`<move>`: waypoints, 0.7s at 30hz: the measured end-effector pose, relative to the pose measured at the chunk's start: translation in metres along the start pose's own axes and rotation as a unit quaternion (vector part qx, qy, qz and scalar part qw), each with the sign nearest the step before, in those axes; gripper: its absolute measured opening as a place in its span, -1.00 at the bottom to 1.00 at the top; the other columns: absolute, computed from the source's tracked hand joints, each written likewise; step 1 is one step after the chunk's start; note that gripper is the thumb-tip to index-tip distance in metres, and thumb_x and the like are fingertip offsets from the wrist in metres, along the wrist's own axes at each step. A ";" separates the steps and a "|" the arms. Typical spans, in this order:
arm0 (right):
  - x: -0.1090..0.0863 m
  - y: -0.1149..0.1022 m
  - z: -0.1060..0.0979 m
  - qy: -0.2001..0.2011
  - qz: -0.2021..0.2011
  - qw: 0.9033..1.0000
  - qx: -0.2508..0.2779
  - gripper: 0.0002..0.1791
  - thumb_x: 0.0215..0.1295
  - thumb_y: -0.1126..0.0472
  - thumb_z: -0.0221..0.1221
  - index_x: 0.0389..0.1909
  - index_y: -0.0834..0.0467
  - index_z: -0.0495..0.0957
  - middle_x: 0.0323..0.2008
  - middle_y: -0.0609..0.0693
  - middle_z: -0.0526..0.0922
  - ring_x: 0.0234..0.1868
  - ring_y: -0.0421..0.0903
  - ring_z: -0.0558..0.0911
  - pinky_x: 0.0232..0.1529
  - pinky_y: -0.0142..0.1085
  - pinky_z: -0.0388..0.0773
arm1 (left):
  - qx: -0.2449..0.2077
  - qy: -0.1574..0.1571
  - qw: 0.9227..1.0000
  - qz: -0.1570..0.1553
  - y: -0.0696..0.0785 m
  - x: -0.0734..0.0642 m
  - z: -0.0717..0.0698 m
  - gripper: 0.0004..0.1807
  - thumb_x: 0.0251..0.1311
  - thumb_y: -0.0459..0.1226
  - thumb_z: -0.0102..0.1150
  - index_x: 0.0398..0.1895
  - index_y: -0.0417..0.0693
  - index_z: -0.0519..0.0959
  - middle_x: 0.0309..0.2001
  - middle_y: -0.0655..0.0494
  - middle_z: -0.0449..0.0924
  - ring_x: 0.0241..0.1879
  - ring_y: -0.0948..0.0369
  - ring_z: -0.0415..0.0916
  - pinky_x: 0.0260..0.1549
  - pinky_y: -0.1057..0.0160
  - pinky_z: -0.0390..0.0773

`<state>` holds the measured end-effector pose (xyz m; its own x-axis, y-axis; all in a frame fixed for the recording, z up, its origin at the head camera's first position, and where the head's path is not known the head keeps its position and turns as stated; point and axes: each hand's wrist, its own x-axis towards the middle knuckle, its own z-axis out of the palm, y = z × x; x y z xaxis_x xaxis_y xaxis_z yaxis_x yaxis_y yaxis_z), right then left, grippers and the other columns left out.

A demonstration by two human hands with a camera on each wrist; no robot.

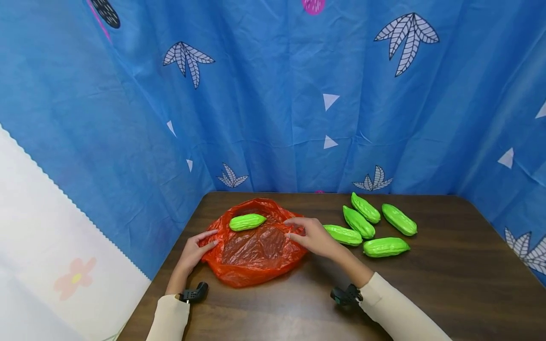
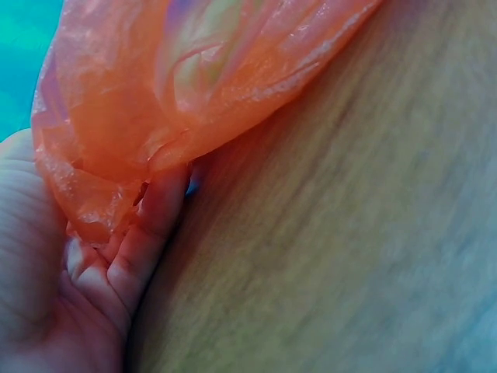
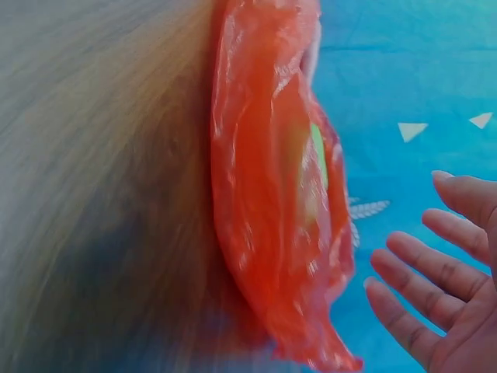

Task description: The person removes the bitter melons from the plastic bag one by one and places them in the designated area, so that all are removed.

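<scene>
A thin red plastic bag (image 1: 256, 265) lies spread on the table with its mouth facing up. Inside, toward its far side, rests one bright green bitter melon (image 1: 247, 222). My left hand (image 1: 194, 251) grips the bag's left edge; in the left wrist view, thumb and fingers (image 2: 147, 225) close round the bunched plastic. Over the bag's right side hovers my right hand (image 1: 313, 236), holding nothing. Its fingers (image 3: 423, 284) appear loosely spread and apart from the bag in the right wrist view, where a bit of green shows at the bag's opening.
Several more green bitter melons (image 1: 386, 247) lie on the dark wooden table (image 1: 448, 274), right of the bag. One melon (image 1: 343, 235) sits just beyond my right hand. A blue patterned curtain (image 1: 273, 118) hangs behind the table's far edge.
</scene>
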<state>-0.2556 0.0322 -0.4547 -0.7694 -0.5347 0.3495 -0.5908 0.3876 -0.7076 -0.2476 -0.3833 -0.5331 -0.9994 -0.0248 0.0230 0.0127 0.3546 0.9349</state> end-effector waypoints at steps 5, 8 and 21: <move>0.019 0.002 0.020 0.003 0.012 1.000 -0.001 -0.58 0.35 0.13 0.34 0.17 0.18 0.64 0.09 0.12 0.70 0.07 0.14 0.67 0.07 0.07 0.59 | 0.005 -0.001 1.000 0.005 0.000 0.000 -0.001 -0.45 0.26 -0.13 0.40 0.30 -0.09 0.58 0.32 -0.20 0.48 0.13 0.00 0.56 -0.12 0.34 0.63; 0.029 0.001 0.030 0.002 0.023 1.000 0.010 -0.56 0.35 0.13 0.34 0.20 0.20 0.62 0.12 0.13 0.68 0.15 0.15 0.63 0.14 0.10 0.55 | 0.005 0.001 1.000 0.007 -0.001 0.000 -0.002 -0.45 0.26 -0.14 0.40 0.29 -0.09 0.59 0.32 -0.20 0.47 0.16 -0.07 0.53 -0.12 0.34 0.63; 0.069 0.003 0.060 0.007 0.046 0.998 0.042 -0.48 0.32 0.16 0.37 0.25 0.25 0.57 0.16 0.17 0.65 0.18 0.15 0.61 0.20 0.08 0.51 | 0.008 -0.004 1.000 0.013 -0.002 0.001 -0.002 -0.45 0.27 -0.14 0.39 0.30 -0.12 0.58 0.33 -0.22 0.47 0.24 -0.11 0.46 -0.08 0.37 0.59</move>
<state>-0.2961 -0.0484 -0.4694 -0.8231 -0.4890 0.2889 -0.4957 0.3702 -0.7857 -0.2485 -0.3859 -0.5347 -0.9990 -0.0088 0.0443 0.0379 0.3691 0.9286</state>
